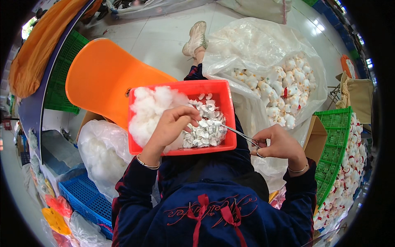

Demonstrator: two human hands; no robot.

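My right hand (282, 142) has its fingers in the ring handles of metal forceps (242, 136). The forceps' tip meets a small white piece (213, 122) above a red plastic tray (233, 142) on my lap. Close to that piece, my left hand (170, 125) is curled with thumb and fingers drawn together; what lies between them is too small to make out. White fluffy stuffing (150, 109) fills the tray's left side. Many small white fabric pieces (201, 138) lie loose on its right side.
An orange chair (107, 78) stands at the left. A clear plastic bag (255, 45) of small white plush pieces (288, 90) lies ahead right. Beside me are a bag of stuffing (101, 158), a blue crate (86, 193) and a green crate (333, 144) near more plush pieces.
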